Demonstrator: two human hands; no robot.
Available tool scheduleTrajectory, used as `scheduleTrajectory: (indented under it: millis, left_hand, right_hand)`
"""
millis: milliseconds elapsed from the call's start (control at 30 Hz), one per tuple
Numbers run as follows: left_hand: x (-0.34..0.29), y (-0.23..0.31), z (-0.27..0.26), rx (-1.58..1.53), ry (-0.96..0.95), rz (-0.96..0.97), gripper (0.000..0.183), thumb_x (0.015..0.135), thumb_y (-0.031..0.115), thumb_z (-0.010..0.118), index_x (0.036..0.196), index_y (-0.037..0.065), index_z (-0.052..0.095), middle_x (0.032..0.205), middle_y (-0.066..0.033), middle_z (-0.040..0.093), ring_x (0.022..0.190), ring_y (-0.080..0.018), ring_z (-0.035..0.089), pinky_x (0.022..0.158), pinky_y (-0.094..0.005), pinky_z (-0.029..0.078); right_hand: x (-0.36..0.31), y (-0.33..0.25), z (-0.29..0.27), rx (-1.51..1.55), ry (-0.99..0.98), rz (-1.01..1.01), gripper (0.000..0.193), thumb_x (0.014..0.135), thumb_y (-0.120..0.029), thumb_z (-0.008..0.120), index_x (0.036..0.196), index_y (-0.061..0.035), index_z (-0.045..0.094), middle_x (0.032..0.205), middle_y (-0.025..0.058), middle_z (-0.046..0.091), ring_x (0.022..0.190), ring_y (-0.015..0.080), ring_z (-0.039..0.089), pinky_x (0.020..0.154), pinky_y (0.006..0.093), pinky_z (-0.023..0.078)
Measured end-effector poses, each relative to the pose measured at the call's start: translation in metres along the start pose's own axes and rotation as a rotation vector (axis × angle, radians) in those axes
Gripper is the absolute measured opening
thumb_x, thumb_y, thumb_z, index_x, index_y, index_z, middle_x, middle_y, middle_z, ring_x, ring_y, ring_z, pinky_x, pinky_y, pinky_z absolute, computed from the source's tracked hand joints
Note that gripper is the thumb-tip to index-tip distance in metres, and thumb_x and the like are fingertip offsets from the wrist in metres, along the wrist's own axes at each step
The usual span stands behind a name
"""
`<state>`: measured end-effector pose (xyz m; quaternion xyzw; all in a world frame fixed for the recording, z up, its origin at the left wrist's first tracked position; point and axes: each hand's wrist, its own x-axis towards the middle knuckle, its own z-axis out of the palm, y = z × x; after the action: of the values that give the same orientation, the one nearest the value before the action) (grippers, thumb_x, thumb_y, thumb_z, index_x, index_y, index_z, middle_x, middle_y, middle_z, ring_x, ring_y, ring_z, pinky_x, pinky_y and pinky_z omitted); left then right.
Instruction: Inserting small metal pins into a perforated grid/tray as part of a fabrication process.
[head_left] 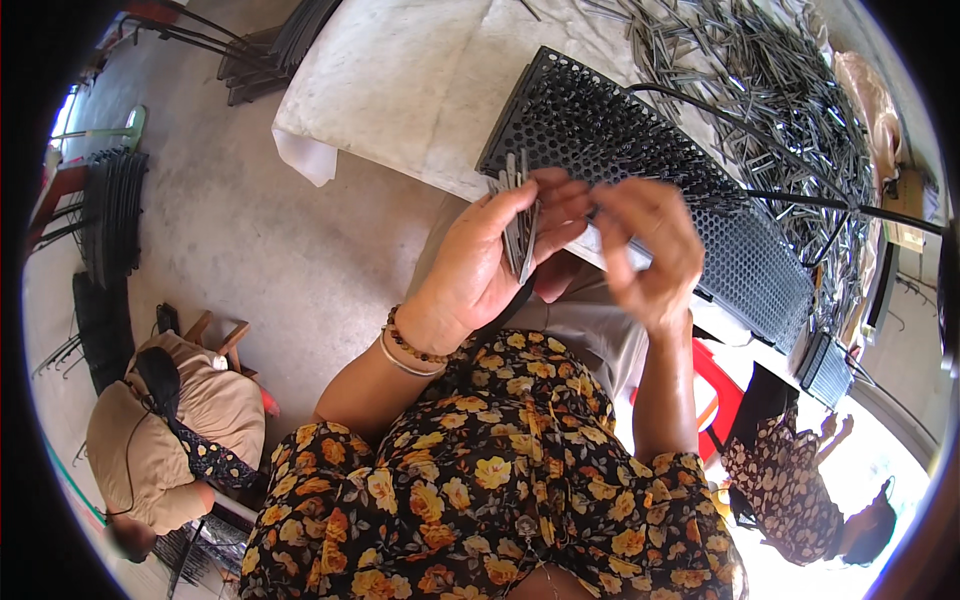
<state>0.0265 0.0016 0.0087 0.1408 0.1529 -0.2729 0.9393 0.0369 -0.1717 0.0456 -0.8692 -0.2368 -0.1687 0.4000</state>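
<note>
My left hand (pixel 468 258), palm turned up, is closed round a small bundle of thin grey strips (pixel 517 235). The strips stand upright between thumb and fingers, their ends sticking out above and below. My right hand (pixel 655 245) hovers just right of the left fingertips, fingers bent and smeared by motion. Whether it pinches a strip cannot be made out. Beyond both hands, a black perforated tray (pixel 548 125) lies on the table with many short dark pieces standing in its holes. Its nearer right stretch (pixel 755 265) shows bare round holes.
A large heap of loose dark strips (pixel 775 110) covers the table's far right. A black rod frame (pixel 800 200) crosses above the tray. White cloth (pixel 400 75) covers the table. A red chair (pixel 722 385) and two people (pixel 795 480) (pixel 165 430) are nearby. Stacked black panels (pixel 110 215) stand left.
</note>
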Motion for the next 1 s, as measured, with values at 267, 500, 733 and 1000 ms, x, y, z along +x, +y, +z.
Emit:
scheduleTrajectory:
  millis: [267,500,733,1000]
  left_hand:
    - [0.000,-0.002,0.011,0.082,0.042,0.058,0.035,0.097,0.020,0.045,0.125,-0.001,0.046,0.126,-0.0183,0.053,0.116,-0.0247,0.054,0.103,-0.0382,0.041]
    - [-0.003,-0.013,0.020,0.207,0.065,-0.090,0.033,0.098,0.021,0.043,0.124,0.001,0.049,0.120,-0.0157,0.058,0.107,-0.0238,0.059,0.092,-0.0375,0.049]
    - [0.001,-0.027,0.021,0.438,-0.013,-0.275,0.036,0.099,0.024,0.045,0.125,0.000,0.051,0.108,-0.0124,0.064,0.093,-0.0164,0.063,0.079,-0.0298,0.051]
    - [0.011,-0.038,0.003,0.415,0.021,-0.273,0.036,0.099,0.023,0.044,0.122,-0.003,0.051,0.109,-0.0166,0.063,0.097,-0.0203,0.064,0.082,-0.0330,0.053]
  right_hand:
    - [-0.033,-0.007,0.010,-0.099,-0.250,-0.319,0.035,0.068,-0.006,0.070,0.103,-0.0057,0.068,0.100,0.0069,0.060,0.064,0.0158,0.056,0.057,0.0306,0.049]
    - [-0.024,-0.008,-0.014,0.028,0.202,0.202,0.017,0.081,0.000,0.063,0.098,-0.0011,0.068,0.089,0.0101,0.067,0.071,0.0174,0.064,0.064,0.0263,0.051]
    - [0.002,0.025,-0.012,0.015,0.320,0.377,0.014,0.084,-0.002,0.065,0.097,0.0015,0.068,0.085,0.0061,0.066,0.062,0.0049,0.052,0.054,0.0191,0.042]
    - [0.004,0.034,0.001,-0.052,0.168,0.311,0.017,0.083,-0.002,0.065,0.099,-0.0012,0.068,0.090,0.0074,0.063,0.058,0.0099,0.055,0.052,0.0229,0.045]
